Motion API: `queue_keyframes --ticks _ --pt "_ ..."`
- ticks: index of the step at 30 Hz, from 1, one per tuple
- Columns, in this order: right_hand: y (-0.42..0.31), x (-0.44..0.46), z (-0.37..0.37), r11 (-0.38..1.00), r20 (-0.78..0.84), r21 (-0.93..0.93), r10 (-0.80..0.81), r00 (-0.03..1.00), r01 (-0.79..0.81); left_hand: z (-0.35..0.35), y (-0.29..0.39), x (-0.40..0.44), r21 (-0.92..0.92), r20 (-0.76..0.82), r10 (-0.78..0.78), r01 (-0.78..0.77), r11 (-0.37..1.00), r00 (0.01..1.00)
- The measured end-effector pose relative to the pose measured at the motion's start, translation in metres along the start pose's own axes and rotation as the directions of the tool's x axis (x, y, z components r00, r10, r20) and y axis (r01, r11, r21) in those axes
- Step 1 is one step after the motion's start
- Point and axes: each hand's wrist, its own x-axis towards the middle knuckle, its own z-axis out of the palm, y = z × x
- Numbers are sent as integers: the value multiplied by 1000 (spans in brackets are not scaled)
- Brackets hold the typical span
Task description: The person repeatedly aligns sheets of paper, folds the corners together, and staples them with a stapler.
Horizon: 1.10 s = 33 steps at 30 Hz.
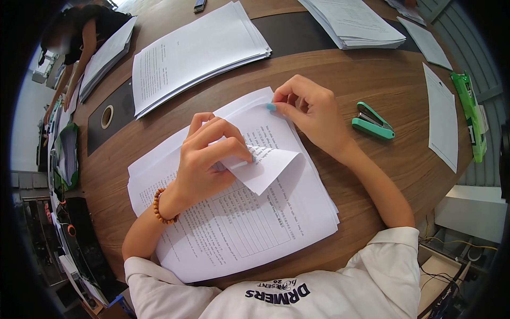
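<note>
So the bench (372, 196) is brown with darker wood grain, plus black panels (295, 33) toward its far edge. Papers (228, 223) are white with black print, and one has a lined table grid. Stapler (373, 122) is teal-green with a dark middle. Bright green box (469, 117) by the right edge. Thumbnail (272, 107) is turquoise, bead bracelet (164, 206) is orange-brown. Shirt (329, 282) is white with dark lettering, and the tape roll (107, 117) is yellowish tan.
</note>
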Motion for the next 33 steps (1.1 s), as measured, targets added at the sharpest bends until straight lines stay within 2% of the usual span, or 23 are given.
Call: queue_keyframes --ticks 1,3,6,9,13,15,16,17,18,19,20,21,22,23,24,25,27,31,33 --pt "1 0 1 1000 0 0 1 1000 -1 0 0 0 -1 1 0 0 1000 1000" --pt "2 0 2 977 -35 -115 -186 982 181 0 0 0 4 6 0 0 1000 1000" --pt "4 1 4 957 -109 -139 -271 956 255 0 0 0 4 2 -1 1 1000 1000" --pt "-4 -1 0 932 -81 -210 -318 945 296 -1 -1 0 12 13 14 -14 1000 1000" --pt "-11 1 -4 936 -113 -166 -332 937 311 -1 7 6 -32 -54 -60 59 998 997" --pt "-17 1 -9 969 34 183 -172 985 163 -1 8 10 -52 -119 -47 41 998 992" --pt "-15 1 -8 969 34 184 -172 985 163 -1 8 10 -59 -140 -43 36 998 989" --pt "-12 1 -6 878 83 461 -189 979 130 0 5 6 -94 -98 -101 92 991 990" --pt "-9 2 -5 713 125 697 -218 968 70 1 3 3 -126 -55 -158 150 981 986" --pt "-9 3 -9 713 126 698 -218 968 70 2 3 0 -126 -55 -158 150 981 986" --pt "-10 4 -15 719 188 692 -94 978 -64 3 4 -3 -295 -46 -276 251 922 960" --pt "-10 5 -18 708 250 678 31 968 -198 2 5 -3 -376 -32 -332 297 878 943" --pt "-7 6 -15 709 251 677 30 968 -198 1 5 -4 -454 -18 -387 337 825 922" --pt "-2 6 -9 889 142 439 73 987 -129 -3 4 -1 -283 -44 -240 218 934 970" --pt "4 6 -4 985 24 153 79 997 -82 -4 3 0 -191 -43 -162 151 970 986" --pt "8 3 -2 985 22 153 78 997 -80 -5 3 1 -99 -42 -83 78 992 996" --pt "12 -1 1 998 92 10 55 994 -57 -4 3 1 3 -74 77 -77 997 994" --pt "11 3 -4 997 150 59 40 988 -50 -3 2 0 14 -82 58 -57 998 995" --pt "7 3 -2 981 141 153 98 985 -120 -3 3 1 12 -74 66 -65 998 995"
